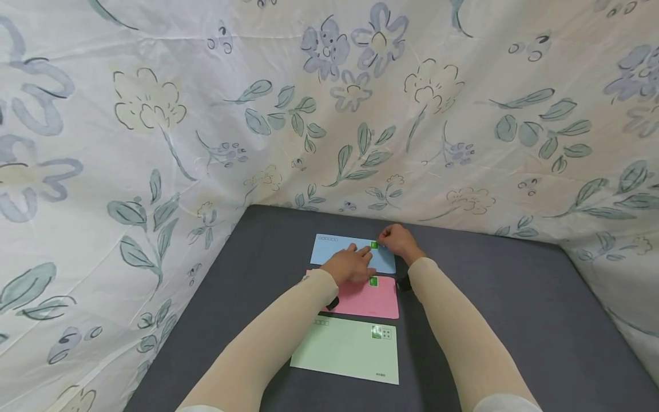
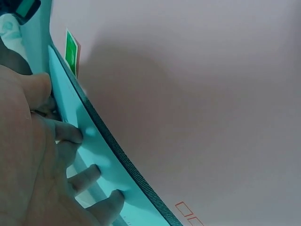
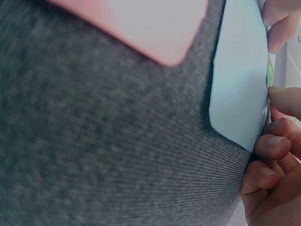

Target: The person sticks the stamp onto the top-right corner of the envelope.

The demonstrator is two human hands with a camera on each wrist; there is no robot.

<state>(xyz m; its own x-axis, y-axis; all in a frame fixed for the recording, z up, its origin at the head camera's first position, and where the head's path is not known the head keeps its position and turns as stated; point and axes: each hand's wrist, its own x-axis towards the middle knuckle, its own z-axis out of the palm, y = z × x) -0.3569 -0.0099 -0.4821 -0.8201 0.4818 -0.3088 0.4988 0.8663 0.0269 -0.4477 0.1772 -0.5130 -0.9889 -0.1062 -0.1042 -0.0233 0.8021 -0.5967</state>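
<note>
My left hand [image 1: 350, 265] lies over the lower part of the blue envelope [image 1: 329, 246], its spread fingers pressing on the paper; in the left wrist view the fingertips [image 2: 115, 197] touch it. At the envelope's upper right corner, my right hand [image 1: 399, 240] has curled fingers and pinches at the edge of a small green stamp [image 1: 374, 245]. In the right wrist view the thumb [image 3: 284, 101] meets the stamp's [image 3: 269, 70] side, and the fingers hide most of the contact. Beneath my left wrist lies a pink envelope [image 1: 370, 300] bearing a similar green stamp [image 1: 373, 281].
Nearest me lies a pale green envelope [image 1: 345, 349], with a stamp [image 1: 377, 332] beside a printed box. The three envelopes form a column on the dark grey table [image 1: 489, 315]. Floral fabric [image 1: 309, 143] hangs behind the table and along its sides.
</note>
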